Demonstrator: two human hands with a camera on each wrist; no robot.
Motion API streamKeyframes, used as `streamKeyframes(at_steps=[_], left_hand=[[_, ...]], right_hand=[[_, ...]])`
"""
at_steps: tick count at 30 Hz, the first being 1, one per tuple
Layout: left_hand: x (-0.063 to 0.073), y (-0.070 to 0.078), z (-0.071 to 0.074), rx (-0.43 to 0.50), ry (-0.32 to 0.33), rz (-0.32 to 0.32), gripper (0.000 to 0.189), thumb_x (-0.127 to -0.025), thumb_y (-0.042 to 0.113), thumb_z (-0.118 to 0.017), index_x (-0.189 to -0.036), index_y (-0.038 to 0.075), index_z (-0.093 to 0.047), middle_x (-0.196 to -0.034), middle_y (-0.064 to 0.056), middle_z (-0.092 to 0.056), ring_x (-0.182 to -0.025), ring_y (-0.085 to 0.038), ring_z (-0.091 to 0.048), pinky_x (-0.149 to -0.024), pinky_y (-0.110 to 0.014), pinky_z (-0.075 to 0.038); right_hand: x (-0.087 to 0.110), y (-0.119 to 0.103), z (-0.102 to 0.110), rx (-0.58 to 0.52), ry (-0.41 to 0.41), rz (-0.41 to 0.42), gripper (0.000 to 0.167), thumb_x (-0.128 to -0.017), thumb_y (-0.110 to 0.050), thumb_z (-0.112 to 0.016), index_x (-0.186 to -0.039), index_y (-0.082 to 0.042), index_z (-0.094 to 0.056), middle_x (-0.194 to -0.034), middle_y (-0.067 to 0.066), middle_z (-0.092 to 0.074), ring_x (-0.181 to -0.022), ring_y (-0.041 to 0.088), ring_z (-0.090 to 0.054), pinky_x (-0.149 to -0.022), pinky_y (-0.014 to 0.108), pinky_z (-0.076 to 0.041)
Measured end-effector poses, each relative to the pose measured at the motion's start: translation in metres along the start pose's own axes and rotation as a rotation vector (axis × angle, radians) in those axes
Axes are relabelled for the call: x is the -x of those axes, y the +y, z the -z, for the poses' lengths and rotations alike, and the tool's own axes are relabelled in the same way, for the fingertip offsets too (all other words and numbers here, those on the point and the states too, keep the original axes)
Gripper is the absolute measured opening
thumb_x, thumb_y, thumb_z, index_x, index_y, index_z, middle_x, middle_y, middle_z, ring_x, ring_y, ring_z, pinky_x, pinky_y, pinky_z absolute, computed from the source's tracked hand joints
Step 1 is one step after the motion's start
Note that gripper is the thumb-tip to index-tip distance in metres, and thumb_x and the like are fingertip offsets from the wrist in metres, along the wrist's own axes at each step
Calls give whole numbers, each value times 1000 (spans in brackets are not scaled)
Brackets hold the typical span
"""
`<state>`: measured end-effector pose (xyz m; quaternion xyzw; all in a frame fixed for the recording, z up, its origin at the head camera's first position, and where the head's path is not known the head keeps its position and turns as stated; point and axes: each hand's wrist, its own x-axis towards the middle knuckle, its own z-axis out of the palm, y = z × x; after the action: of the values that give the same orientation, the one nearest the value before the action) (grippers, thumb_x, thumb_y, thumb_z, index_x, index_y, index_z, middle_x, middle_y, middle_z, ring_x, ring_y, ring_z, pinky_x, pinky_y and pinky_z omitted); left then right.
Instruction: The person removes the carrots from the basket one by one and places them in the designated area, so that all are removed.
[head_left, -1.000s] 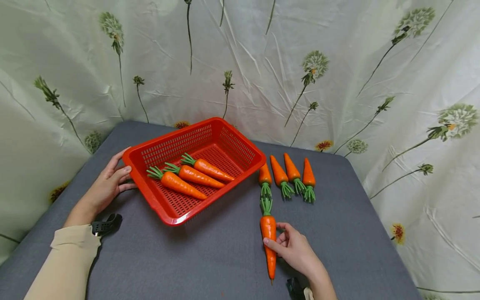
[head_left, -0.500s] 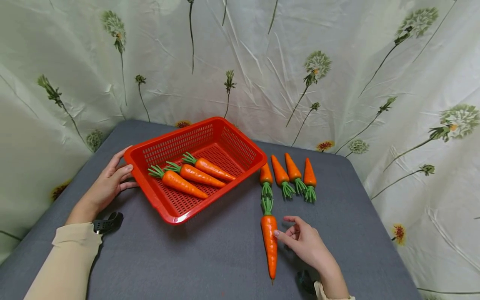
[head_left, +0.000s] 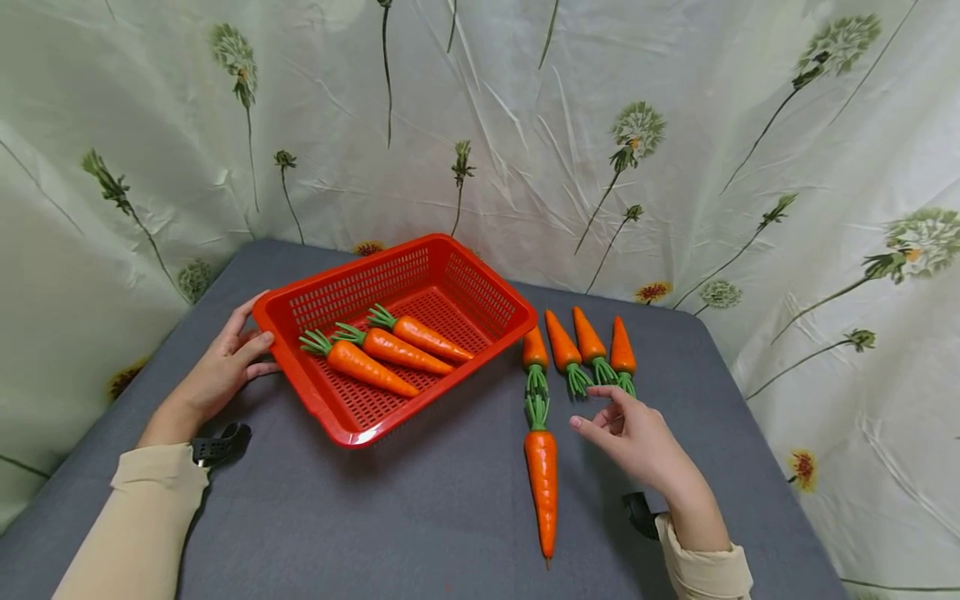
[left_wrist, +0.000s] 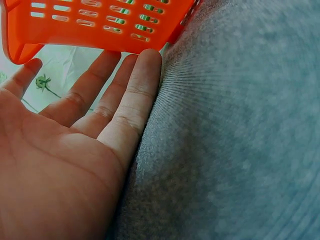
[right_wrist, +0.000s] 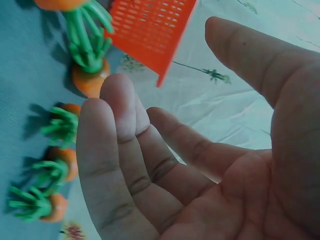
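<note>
A red plastic basket (head_left: 360, 437) holds three carrots with green tops, among them a front carrot (head_left: 371, 369). My left hand (head_left: 221, 371) rests its fingertips against the basket's left end; in the left wrist view those fingers (left_wrist: 140, 85) lie straight below the slotted wall. My right hand (head_left: 637, 437) hovers over the cloth with thumb and fingers spread apart and nothing between them. Left of it, a single carrot (head_left: 542, 483) lies with its tip toward me. Past my right fingertips is a row of carrots with their green tops facing me, including one carrot (head_left: 561, 340).
Grey cloth (head_left: 420, 525) covers the table. Behind it hangs a white curtain (head_left: 525, 167) printed with dandelions. The basket's right corner partly covers the leftmost carrot (head_left: 535, 350) of the row. The lone carrot's leaves meet that carrot's leaves.
My right hand let go of the single carrot and moved right and away from me, toward the row. The carrot stays where it lay. My left hand keeps its place on the basket.
</note>
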<state>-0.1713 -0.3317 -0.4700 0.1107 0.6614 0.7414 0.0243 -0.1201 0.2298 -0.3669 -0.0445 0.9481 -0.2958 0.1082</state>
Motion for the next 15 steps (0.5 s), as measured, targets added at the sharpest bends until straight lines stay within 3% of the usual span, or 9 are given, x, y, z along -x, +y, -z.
streamKeyframes(at_steps=[7, 15], left_hand=[[0, -1, 0, 13, -5, 4, 69, -115, 10, -46, -172, 33, -16, -137, 13, -59, -114, 2, -68, -86, -21, -63], [0, 1, 0, -19, 7, 16, 69, -115, 12, -47, -172, 34, -15, -137, 15, -58, -113, 3, -68, -85, -21, -63]], right_hand=[[-18, -15, 21, 41, -7, 108, 60, -101, -44, -75, -144, -6, -59, -93, 1, -71, -76, 16, -60, -64, 27, -48], [-39, -32, 36, 76, -35, 181, 57, -102, -43, -74, -144, -7, -60, -98, 3, -71, -80, 17, -62, -67, 30, -50]])
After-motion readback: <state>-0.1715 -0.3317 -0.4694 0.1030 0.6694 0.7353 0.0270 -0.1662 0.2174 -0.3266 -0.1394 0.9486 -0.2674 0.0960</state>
